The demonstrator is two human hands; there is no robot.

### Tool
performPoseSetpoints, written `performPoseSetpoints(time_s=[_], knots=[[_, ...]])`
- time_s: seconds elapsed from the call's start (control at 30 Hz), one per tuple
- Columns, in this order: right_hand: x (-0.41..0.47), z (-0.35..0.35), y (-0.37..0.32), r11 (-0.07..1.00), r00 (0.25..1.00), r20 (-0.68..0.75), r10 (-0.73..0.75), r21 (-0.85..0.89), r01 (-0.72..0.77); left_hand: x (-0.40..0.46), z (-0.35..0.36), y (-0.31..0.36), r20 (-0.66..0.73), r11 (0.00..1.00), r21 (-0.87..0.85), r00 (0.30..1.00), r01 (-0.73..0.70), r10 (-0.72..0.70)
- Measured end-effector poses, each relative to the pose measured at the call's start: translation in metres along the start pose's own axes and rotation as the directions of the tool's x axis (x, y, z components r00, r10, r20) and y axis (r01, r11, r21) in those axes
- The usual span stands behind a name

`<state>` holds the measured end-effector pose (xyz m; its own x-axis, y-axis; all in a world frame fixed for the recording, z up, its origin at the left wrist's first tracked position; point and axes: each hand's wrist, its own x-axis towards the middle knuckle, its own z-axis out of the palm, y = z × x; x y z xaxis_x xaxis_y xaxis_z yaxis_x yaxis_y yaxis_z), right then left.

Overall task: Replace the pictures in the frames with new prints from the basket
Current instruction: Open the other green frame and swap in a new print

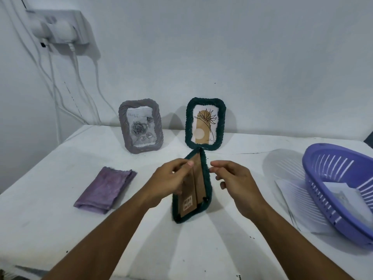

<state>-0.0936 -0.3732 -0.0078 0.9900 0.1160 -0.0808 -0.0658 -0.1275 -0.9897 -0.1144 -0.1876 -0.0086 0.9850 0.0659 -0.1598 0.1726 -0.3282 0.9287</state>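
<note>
- Head view, nearest zone: two bare forearms reach forward over the white table (60,199); the hands stay apart, one on each side of a dark green frame (207,190).
- Dark green frame: stands on its lower edge at the table's centre, back side toward the camera; brown backing board (196,178) visible, with a label near its lower end.
- Left hand (171,178): thumb and fingers curl round the frame's left edge and grip it.
- Right hand (234,178): fingers loosely curled just beside the frame's right edge; contact with the frame cannot be told.
- Middle zone, left: folded purple cloth (105,190) lies flat.
- Middle zone, right: purple basket (323,190) holds white prints (341,193); a white sheet (292,201) lies partly under it.
- Far zone: grey frame (140,127) with a rose picture and a second green frame (205,123) with a plant print stand upright against the wall; a wall socket (58,25) with white cables sits upper left.
</note>
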Motion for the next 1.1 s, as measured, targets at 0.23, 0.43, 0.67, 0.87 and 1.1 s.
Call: performPoseSetpoints(time_s=[0.23, 0.43, 0.67, 0.87, 1.1], knots=[[-0.006, 0.024, -0.011, 0.996, 0.979, 0.185, -0.084, 0.04, 0.078, -0.012, -0.031, 0.019, -0.023, 0.978, -0.173, 0.993, 0.114, -0.12], [-0.002, 0.039, -0.007, 0.992, 0.956, 0.269, -0.119, -0.003, 0.124, -0.015, -0.044, 0.016, -0.055, 0.976, -0.182, 0.989, 0.123, -0.135], [0.014, 0.017, 0.037, 0.877, 0.949, 0.293, -0.118, -0.417, 0.238, -0.022, -0.055, -0.006, -0.082, 0.953, -0.301, 0.995, 0.024, -0.051], [0.016, 0.001, 0.066, 0.764, 0.952, 0.284, -0.113, -0.587, 0.266, -0.015, -0.028, -0.044, -0.052, 0.917, -0.389, 0.991, 0.092, -0.121], [0.011, -0.018, 0.083, 0.741, 0.945, 0.237, -0.226, -0.588, 0.324, 0.008, -0.009, -0.063, -0.084, 0.979, 0.204, 0.996, -0.011, 0.029]])
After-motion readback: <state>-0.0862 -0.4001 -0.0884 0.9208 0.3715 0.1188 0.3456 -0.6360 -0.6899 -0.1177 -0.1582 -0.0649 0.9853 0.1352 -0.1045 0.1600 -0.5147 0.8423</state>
